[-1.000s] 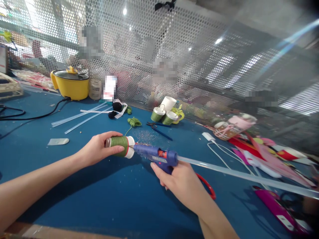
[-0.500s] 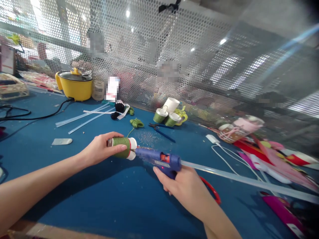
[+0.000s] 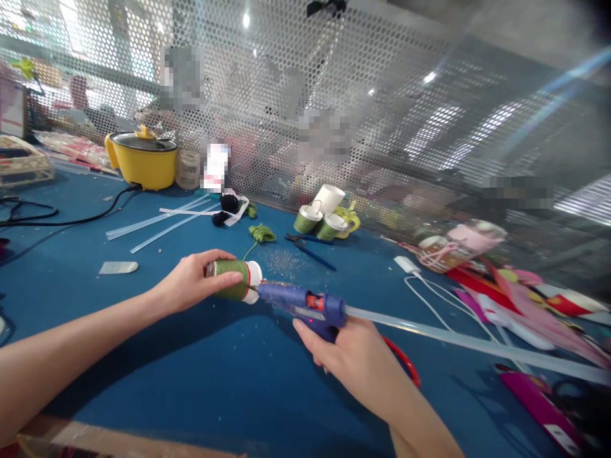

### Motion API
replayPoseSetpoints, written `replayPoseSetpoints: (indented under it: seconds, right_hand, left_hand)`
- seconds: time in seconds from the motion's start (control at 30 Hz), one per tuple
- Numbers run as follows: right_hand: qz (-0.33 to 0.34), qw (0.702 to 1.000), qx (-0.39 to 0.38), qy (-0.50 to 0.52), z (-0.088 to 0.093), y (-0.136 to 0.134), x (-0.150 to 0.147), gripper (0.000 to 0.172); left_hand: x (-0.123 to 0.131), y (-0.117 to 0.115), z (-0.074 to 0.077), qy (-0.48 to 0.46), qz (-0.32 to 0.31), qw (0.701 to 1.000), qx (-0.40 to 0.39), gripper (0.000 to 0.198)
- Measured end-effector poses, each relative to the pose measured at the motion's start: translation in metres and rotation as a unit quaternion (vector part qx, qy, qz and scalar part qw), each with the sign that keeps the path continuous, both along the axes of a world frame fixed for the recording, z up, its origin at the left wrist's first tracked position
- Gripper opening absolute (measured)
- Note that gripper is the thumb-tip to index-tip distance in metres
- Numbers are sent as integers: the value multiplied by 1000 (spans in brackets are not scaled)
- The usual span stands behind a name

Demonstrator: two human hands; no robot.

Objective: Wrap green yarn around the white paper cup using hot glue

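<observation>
Head view: no writing can be read with certainty. A pale label sits on the side of the blue glue gun (image 3: 296,299), its print too small to make out; the bright screen of the phone (image 3: 216,166) is blurred over, and the yellow pot (image 3: 146,166) shows no legible mark.

The left forearm comes in from the lower left, and the left hand (image 3: 193,285) is closed around the green yarn-wrapped cup (image 3: 231,280), fingers over its top, thumb laid along its near side. The cup lies sideways above the blue table (image 3: 229,375), its white end facing right.

From the lower right, the right forearm slants up, and the right hand (image 3: 351,353) is wrapped around the glue gun's grip. The nozzle points left, at the cup's white end; whether it touches cannot be told. A long clear glue stick (image 3: 453,338) trails from the gun's back.

Beyond the cup lie a green yarn bundle (image 3: 262,233) and blue-handled pliers (image 3: 315,254)
</observation>
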State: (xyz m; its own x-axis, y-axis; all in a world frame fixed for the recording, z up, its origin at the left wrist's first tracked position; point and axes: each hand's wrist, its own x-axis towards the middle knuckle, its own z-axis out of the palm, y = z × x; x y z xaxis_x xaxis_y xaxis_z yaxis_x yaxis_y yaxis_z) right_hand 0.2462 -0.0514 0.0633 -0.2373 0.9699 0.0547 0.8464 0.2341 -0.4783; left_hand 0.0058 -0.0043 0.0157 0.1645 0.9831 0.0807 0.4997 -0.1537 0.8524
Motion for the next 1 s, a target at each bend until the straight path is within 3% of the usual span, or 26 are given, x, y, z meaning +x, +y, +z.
replayPoseSetpoints:
  seconds: [0.27,0.5,1.0]
  right_hand:
    - [-6,999,-10,33,3,1,-3,26]
    - [-27,997,-20,62,-1,3,-1,30]
    - [-38,994,-33,97,2,6,-6,28]
  left_hand:
    - [0,0,-7,-20,-18,999,25,52]
    - [2,-4,-2,-8,-37,998,44,50]
    - [0,-7,-7,71,-121,963,230,40]
